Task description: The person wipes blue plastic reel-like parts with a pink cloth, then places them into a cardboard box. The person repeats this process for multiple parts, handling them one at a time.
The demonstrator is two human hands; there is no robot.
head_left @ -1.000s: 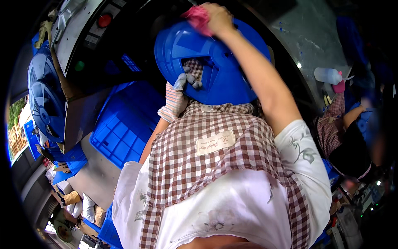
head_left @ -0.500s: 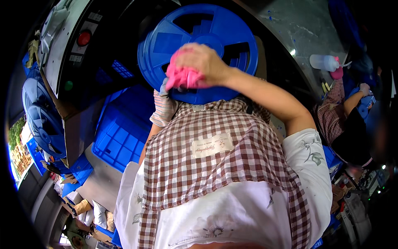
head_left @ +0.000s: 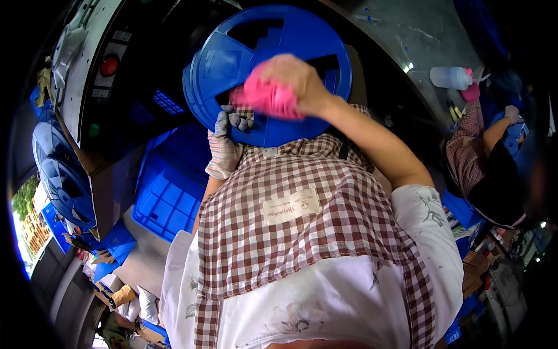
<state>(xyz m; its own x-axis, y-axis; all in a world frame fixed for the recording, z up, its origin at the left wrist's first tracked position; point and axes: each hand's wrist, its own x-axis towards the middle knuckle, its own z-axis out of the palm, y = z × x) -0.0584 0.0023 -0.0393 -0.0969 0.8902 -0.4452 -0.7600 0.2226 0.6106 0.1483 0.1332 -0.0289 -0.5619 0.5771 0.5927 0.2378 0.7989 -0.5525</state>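
A large round blue plastic reel with open cutouts is held in front of my checked apron. My left hand, in a striped glove with grey fingers, grips the reel's lower left edge through a cutout. In my bare right hand is a bunched pink cloth, blurred by motion, over the reel's face just below its hub. A paler, smeared patch shows on the reel's upper left panel.
Blue crates stand at my left, beside a cardboard box and more blue reels. A dark machine panel with a red button is at far left. On the grey table at right lies a squeeze bottle, near a co-worker's arm.
The pink cloth has moved right and slightly up across the reel, uncovering my left fingers. The reel sits a little further left in view.
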